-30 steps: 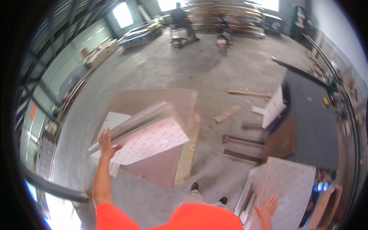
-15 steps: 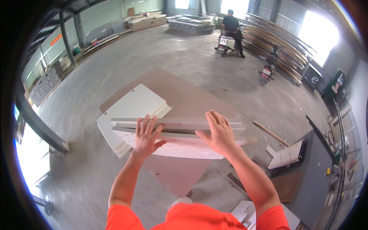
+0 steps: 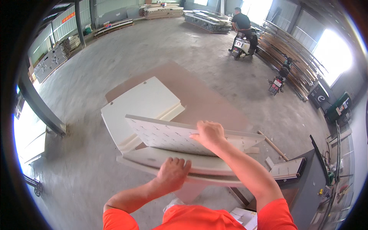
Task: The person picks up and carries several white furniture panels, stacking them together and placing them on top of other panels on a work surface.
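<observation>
While my right hand [image 3: 211, 134] clutched the patterned white panel [image 3: 165, 133] by its upper edge, my left hand [image 3: 173, 175] clasped the nearer white panels [image 3: 143, 157], towards the brown sheet's [image 3: 214, 101] near corner.

Panels [image 3: 140, 97] lie on a sheet [image 3: 214, 103] — a pillar [image 3: 40, 103] to its left, stacked boards [image 3: 284, 53] behind right, a motorbike [image 3: 277, 80] before them.

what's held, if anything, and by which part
Right fingers grip the patterned board by its upper edge; left fingers curl over an edge of the nearer boards, how many unclear.
</observation>
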Tool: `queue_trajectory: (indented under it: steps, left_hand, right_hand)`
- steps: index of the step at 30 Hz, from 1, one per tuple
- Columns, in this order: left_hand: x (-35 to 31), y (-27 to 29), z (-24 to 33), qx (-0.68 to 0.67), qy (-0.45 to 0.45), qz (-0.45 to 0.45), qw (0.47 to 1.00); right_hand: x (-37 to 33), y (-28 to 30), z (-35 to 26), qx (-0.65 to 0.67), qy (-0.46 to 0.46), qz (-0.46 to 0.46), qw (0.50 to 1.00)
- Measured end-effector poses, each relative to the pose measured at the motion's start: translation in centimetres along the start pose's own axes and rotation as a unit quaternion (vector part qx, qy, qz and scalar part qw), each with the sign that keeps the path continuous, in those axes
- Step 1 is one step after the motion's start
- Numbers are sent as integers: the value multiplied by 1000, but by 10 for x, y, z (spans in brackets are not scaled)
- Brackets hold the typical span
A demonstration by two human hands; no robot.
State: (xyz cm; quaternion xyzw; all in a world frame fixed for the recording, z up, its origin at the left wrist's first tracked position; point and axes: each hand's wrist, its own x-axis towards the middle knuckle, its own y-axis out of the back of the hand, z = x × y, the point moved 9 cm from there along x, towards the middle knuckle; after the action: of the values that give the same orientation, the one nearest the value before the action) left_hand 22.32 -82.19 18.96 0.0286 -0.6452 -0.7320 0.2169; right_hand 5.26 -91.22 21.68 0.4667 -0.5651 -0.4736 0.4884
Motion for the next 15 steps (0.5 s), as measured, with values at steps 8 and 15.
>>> queue_trajectory:
  steps: [8,15]
  left_hand:
    - [-105,-69,50,54,-4,17,998]
    - [-168,-127,84,71,36,27,996]
  right_hand:
    - [2,15,25,-33,72,70,994]
    - [-91,157,81,-96,-26,168,981]
